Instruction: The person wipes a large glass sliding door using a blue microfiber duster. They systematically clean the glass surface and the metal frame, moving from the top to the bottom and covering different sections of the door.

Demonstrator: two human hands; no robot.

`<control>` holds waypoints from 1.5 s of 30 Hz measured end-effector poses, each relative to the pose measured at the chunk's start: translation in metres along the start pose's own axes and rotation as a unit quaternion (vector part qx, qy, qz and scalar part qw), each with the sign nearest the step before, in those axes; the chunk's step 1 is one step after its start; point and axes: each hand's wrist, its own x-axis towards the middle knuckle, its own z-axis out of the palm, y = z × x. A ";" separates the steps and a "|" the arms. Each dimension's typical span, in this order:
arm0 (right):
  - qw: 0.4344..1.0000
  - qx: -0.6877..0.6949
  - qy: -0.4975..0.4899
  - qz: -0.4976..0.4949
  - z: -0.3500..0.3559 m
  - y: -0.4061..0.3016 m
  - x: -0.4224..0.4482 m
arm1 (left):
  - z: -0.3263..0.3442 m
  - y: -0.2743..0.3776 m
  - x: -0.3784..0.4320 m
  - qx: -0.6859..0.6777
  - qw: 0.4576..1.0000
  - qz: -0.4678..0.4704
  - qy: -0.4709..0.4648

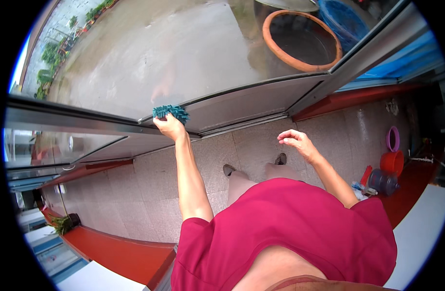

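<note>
My left hand grips a teal chenille cleaning mitt or cloth with thick tufts. The mitt rests against the lower corner of a large glass pane, near the grey metal frame. A faint reflection of the arm shows in the glass above it. My right hand hangs in the air over the tiled floor, its fingers loosely curled and apart from the thumb, with nothing seen in it.
Beyond the glass stands a large vat with an orange rim, beside a blue plastic-covered tub. A red basin, a pink basin and a large water bottle are at the right wall. A potted plant sits at lower left.
</note>
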 end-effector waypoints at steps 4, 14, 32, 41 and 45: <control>0.997 0.019 0.076 -0.027 -0.077 -0.003 -0.024 | 0.072 0.024 -0.116 0.041 0.989 0.101 -0.100; 0.975 0.067 0.207 -0.054 -0.207 0.026 -0.101 | 0.208 0.076 -0.321 0.040 0.892 0.325 -0.312; 0.940 0.118 0.307 -0.091 -0.243 0.058 -0.157 | 0.257 0.419 -0.318 -0.164 0.716 0.659 -0.162; 0.942 0.115 0.290 -0.122 -0.229 0.033 -0.131 | 0.251 0.396 -0.297 0.023 0.458 0.873 -0.165; 0.939 0.119 0.294 -0.131 -0.230 0.031 -0.116 | 0.262 0.443 -0.303 0.012 0.382 0.909 -0.166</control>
